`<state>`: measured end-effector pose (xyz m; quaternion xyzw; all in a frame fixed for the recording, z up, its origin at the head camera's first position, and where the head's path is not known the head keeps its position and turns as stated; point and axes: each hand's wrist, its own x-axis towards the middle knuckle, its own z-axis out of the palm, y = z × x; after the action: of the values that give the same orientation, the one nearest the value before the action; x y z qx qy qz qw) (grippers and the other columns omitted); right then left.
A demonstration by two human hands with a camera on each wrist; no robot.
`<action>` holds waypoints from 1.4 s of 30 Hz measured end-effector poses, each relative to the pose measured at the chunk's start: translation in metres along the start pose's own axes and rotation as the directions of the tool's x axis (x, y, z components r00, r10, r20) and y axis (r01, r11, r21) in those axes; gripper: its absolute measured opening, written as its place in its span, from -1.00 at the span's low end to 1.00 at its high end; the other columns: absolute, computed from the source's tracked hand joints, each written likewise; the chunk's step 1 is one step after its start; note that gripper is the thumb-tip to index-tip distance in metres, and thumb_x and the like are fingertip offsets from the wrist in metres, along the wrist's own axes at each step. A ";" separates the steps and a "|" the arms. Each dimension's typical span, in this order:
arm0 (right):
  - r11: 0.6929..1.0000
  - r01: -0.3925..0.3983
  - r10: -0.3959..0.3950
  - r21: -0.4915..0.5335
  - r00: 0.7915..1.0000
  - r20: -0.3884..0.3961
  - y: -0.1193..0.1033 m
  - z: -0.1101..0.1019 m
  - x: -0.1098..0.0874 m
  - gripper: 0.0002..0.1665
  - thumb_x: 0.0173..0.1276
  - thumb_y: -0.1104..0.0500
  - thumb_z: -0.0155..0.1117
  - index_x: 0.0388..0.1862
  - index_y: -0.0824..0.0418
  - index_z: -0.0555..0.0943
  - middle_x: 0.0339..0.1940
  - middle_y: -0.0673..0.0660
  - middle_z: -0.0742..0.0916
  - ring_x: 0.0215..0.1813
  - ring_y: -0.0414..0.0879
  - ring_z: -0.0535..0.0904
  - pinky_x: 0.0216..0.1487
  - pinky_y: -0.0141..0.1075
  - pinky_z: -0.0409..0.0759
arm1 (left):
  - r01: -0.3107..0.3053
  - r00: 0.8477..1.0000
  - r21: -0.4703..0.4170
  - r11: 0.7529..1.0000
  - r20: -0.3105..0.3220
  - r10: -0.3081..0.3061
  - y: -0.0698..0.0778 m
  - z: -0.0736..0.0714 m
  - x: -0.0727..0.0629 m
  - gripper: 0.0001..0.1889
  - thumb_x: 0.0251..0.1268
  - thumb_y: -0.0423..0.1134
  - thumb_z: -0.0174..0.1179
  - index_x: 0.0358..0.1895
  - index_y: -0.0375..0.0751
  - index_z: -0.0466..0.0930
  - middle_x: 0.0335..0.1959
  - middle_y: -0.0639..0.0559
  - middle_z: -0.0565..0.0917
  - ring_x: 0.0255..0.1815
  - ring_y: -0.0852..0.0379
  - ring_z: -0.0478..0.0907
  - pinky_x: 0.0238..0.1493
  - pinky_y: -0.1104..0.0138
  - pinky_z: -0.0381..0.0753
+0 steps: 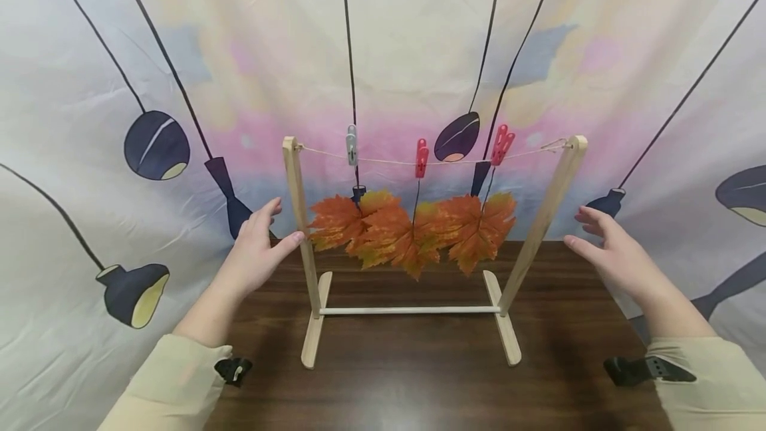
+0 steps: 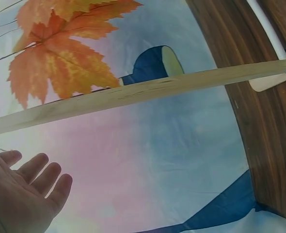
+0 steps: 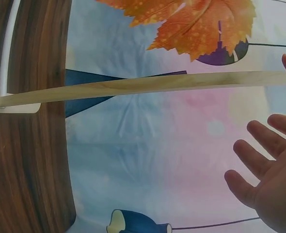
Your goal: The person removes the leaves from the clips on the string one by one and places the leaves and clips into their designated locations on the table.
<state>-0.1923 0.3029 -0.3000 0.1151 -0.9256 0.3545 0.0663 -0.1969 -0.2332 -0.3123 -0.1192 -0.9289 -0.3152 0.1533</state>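
Observation:
A small wooden rack [image 1: 541, 225] stands on the table with a string [image 1: 389, 162] tied between its two posts. Three orange maple leaves hang from it by their stems: a left leaf [image 1: 338, 218], a middle leaf [image 1: 397, 235] and a right leaf [image 1: 479, 228], which overlap. A grey clothespin [image 1: 351, 145] and two red ones, a middle clothespin [image 1: 421, 158] and a right clothespin [image 1: 501, 145], grip the string. My left hand [image 1: 257, 248] is beside the left post, fingers relaxed, holding nothing. To the right of the other post my right hand [image 1: 616, 255] hovers, fingers apart, also holding nothing.
The rack's feet, joined by a white rod [image 1: 409, 310], rest on the dark wooden table [image 1: 413, 384]. Behind and at the sides hangs a pale cloth [image 1: 413, 38] printed with dark lamps. Black straps [image 1: 649, 370] are at both wrists.

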 end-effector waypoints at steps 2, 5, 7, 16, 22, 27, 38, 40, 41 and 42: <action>1.000 0.001 -0.001 0.018 1.000 -0.001 -0.002 -0.002 0.000 -0.10 0.44 -0.04 0.05 0.49 0.33 -0.15 0.38 0.47 0.19 0.31 0.48 0.10 0.13 0.38 0.14 | 0.003 1.000 -0.015 1.000 -0.001 -0.003 0.003 -0.003 0.000 -0.18 0.34 0.11 0.04 0.47 -0.24 -0.11 0.33 -0.33 0.20 0.29 -0.32 0.11 0.14 -0.23 0.19; 0.999 0.002 -0.002 0.040 1.000 -0.003 -0.006 -0.005 0.000 -0.10 0.44 -0.04 0.05 0.49 0.31 -0.15 0.39 0.45 0.20 0.31 0.49 0.10 0.12 0.38 0.15 | 0.001 1.000 -0.047 0.999 -0.010 -0.001 0.008 -0.006 -0.002 -0.20 0.35 0.07 0.04 0.47 -0.23 -0.11 0.33 -0.32 0.22 0.30 -0.31 0.14 0.13 -0.23 0.21; 0.999 0.006 -0.006 0.052 1.000 -0.007 -0.008 -0.007 0.000 -0.10 0.44 -0.04 0.05 0.49 0.32 -0.15 0.38 0.45 0.20 0.31 0.49 0.11 0.11 0.38 0.15 | -0.005 1.000 -0.066 0.998 -0.018 0.004 0.011 -0.007 -0.003 -0.21 0.35 0.05 0.05 0.47 -0.24 -0.11 0.31 -0.32 0.23 0.28 -0.31 0.17 0.12 -0.22 0.23; 0.998 0.043 -0.040 0.049 0.998 -0.048 -0.022 -0.012 0.000 -0.15 0.46 -0.02 0.02 0.48 0.34 -0.11 0.37 0.43 0.24 0.28 0.43 0.18 0.09 0.34 0.20 | -0.026 0.997 -0.129 0.991 -0.082 0.015 0.024 -0.012 -0.005 -0.27 0.33 -0.04 0.09 0.42 -0.29 0.00 0.19 -0.28 0.36 0.14 -0.21 0.33 -0.04 -0.02 0.39; 0.997 0.061 -0.057 0.038 0.995 -0.085 -0.033 -0.014 0.001 -0.21 0.45 -0.02 0.03 0.48 0.28 -0.02 0.34 0.36 0.32 0.25 0.24 0.30 0.08 0.15 0.34 | -0.035 0.992 -0.165 0.986 -0.123 0.015 0.034 -0.012 -0.005 -0.37 0.34 -0.07 0.10 0.36 -0.28 0.11 0.07 -0.19 0.48 -0.01 -0.10 0.45 -0.15 0.18 0.40; 0.997 0.079 -0.076 0.020 0.990 -0.117 -0.044 -0.012 0.001 -0.26 0.43 -0.01 0.08 0.45 0.21 0.09 0.30 0.24 0.39 0.03 -0.41 0.37 -0.12 -0.55 0.38 | -0.049 0.991 -0.192 0.980 -0.129 0.025 0.042 -0.010 -0.004 -0.42 0.36 -0.06 0.09 0.33 -0.23 0.19 0.08 -0.12 0.52 -0.07 0.00 0.47 -0.16 0.22 0.43; 0.995 0.104 -0.103 0.004 0.988 -0.115 -0.067 -0.007 0.008 -0.34 0.41 -0.01 0.12 0.40 0.16 0.21 0.25 0.14 0.47 -0.04 -0.44 0.39 -0.15 -0.60 0.34 | -0.047 0.995 -0.207 0.977 -0.092 0.028 0.055 -0.002 0.003 -0.49 0.35 -0.04 0.11 0.28 -0.17 0.32 0.12 -0.06 0.55 -0.21 0.08 0.52 -0.39 0.26 0.51; 0.993 0.117 -0.117 0.000 0.987 -0.109 -0.072 -0.006 0.010 -0.35 0.41 0.00 0.12 0.39 0.16 0.23 0.24 0.12 0.48 -0.03 -0.41 0.40 -0.14 -0.60 0.35 | -0.052 0.995 -0.220 0.974 -0.093 0.032 0.056 0.000 0.004 -0.50 0.35 -0.07 0.11 0.27 -0.18 0.33 0.11 -0.06 0.55 -0.26 0.09 0.52 -0.41 0.30 0.53; 0.992 0.125 -0.124 0.000 0.987 -0.106 -0.075 -0.006 0.011 -0.36 0.41 0.00 0.12 0.38 0.16 0.24 0.23 0.11 0.48 -0.03 -0.40 0.41 -0.14 -0.59 0.36 | -0.054 0.995 -0.232 0.971 -0.092 0.033 0.057 0.001 0.005 -0.50 0.35 -0.07 0.11 0.27 -0.18 0.33 0.12 -0.07 0.55 -0.28 0.08 0.53 -0.42 0.31 0.54; 0.991 0.132 -0.131 -0.003 0.986 -0.103 -0.077 -0.005 0.013 -0.37 0.41 0.00 0.12 0.38 0.15 0.24 0.23 0.10 0.49 -0.02 -0.37 0.42 -0.14 -0.59 0.36 | -0.054 0.995 -0.243 0.969 -0.091 0.032 0.058 0.001 0.006 -0.50 0.35 -0.07 0.11 0.27 -0.18 0.33 0.12 -0.07 0.55 -0.31 0.07 0.53 -0.43 0.33 0.55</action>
<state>-0.1841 0.2487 -0.2440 0.1577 -0.9106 0.3567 0.1369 -0.1843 -0.1870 -0.2794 -0.1436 -0.8726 -0.4290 0.1841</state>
